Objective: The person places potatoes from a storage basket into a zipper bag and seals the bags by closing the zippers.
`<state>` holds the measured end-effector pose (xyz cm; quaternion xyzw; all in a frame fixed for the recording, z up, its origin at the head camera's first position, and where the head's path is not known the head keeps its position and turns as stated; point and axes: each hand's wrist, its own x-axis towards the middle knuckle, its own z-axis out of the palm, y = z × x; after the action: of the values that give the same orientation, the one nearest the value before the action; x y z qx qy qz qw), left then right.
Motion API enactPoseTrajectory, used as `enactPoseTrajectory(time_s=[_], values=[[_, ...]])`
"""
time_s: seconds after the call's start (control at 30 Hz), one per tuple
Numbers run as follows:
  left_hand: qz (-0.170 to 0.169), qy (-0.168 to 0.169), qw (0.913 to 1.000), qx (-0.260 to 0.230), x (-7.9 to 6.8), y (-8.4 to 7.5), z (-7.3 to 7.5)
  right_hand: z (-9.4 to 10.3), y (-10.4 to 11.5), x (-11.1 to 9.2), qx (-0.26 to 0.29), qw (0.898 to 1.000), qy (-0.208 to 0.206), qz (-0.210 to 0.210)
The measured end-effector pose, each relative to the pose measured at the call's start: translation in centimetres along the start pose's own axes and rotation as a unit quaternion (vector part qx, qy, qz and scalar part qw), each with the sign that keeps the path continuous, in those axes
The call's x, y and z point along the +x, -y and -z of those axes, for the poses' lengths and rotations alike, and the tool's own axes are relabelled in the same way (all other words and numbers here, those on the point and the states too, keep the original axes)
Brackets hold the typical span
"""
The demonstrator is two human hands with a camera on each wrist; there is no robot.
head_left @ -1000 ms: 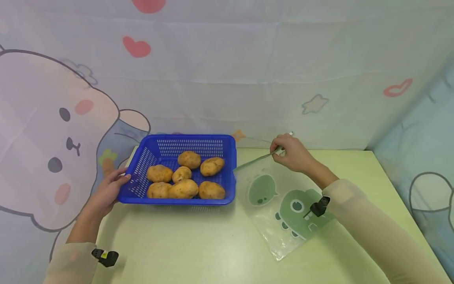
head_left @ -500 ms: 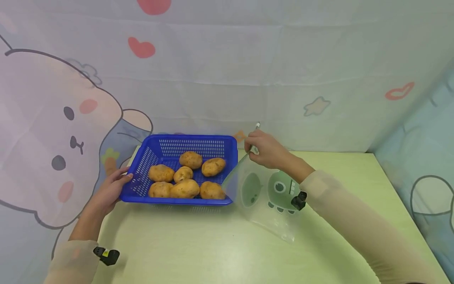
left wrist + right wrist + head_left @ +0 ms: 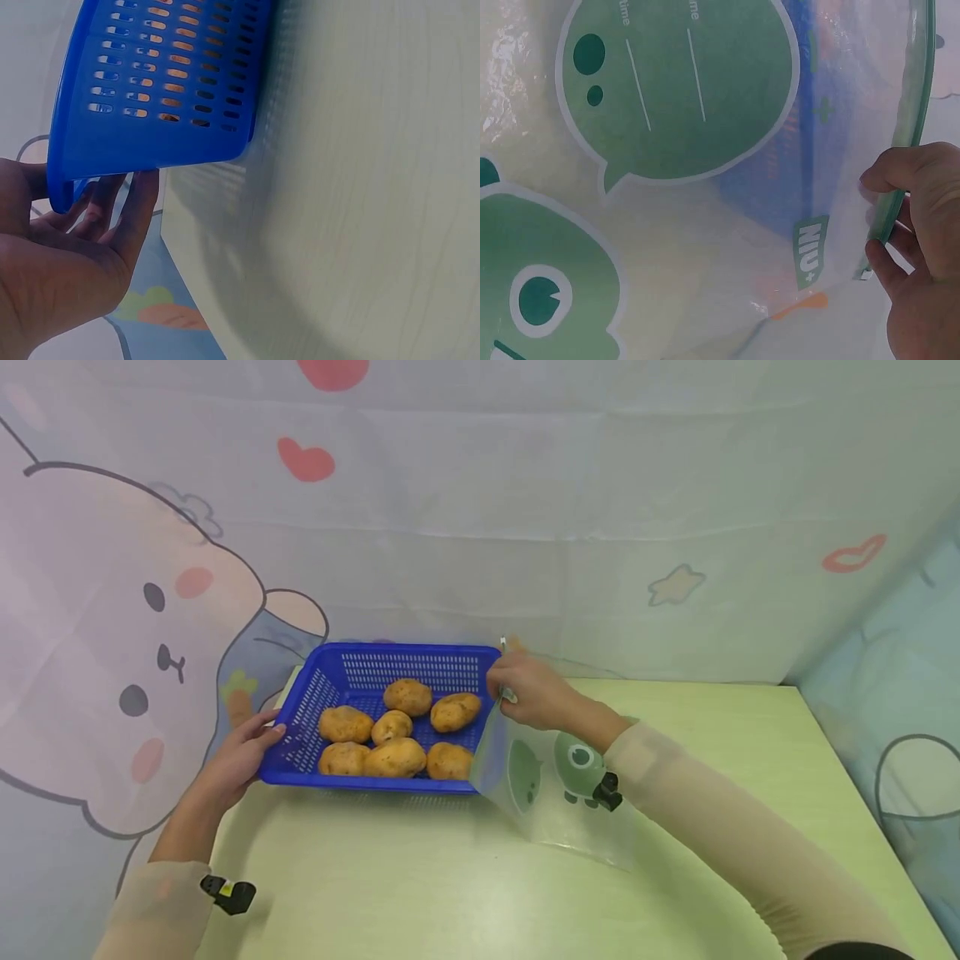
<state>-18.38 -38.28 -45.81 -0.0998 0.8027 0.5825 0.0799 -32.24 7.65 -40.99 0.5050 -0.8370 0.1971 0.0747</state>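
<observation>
A blue plastic basket [image 3: 375, 783] with slotted walls holds several potatoes [image 3: 395, 758]. At its left end my left hand [image 3: 238, 760] grips the rim, and the left wrist view has the fingers [image 3: 139, 210] beneath it. My right hand [image 3: 534, 692] pinches the green zip edge of a clear zip-top bag [image 3: 577, 839] printed with a green dinosaur. The bag hangs down from that hand, its near corner over the basket's right end. In the right wrist view, thumb and fingers [image 3: 900, 169] close on the zip strip, and the basket shows blurred through the plastic.
Pale wood-look table [image 3: 420, 885] lies under everything. A cloth backdrop [image 3: 585, 510] with cartoon prints hangs behind it and along the sides. Both forearms come in from the front with black wrist cameras [image 3: 228, 895] strapped on.
My right hand has moved left, drawing the bag's zip edge to the right end of the basket; the bag's lower part has swung along. My left hand stays on the basket rim.
</observation>
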Motion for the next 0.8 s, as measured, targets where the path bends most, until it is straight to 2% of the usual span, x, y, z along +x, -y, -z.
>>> enactPoseTrajectory(time_s=[0.17, 0.5, 0.8], values=[[-0.003, -0.001, 0.9999, 0.012, 0.2, 0.0, 0.0, -0.6, -0.2, 0.4, 0.012, 1.0, -0.001, 0.016], [-0.002, -0.012, 0.9995, 0.03, 0.1, -0.2, -0.3, -0.9, -0.5, 0.9, 0.008, 1.0, 0.022, 0.018], [0.017, -0.02, 0.9997, 0.0, 0.3, 0.8, 0.0, -1.2, -1.4, 1.2, 0.008, 0.999, 0.022, 0.036]])
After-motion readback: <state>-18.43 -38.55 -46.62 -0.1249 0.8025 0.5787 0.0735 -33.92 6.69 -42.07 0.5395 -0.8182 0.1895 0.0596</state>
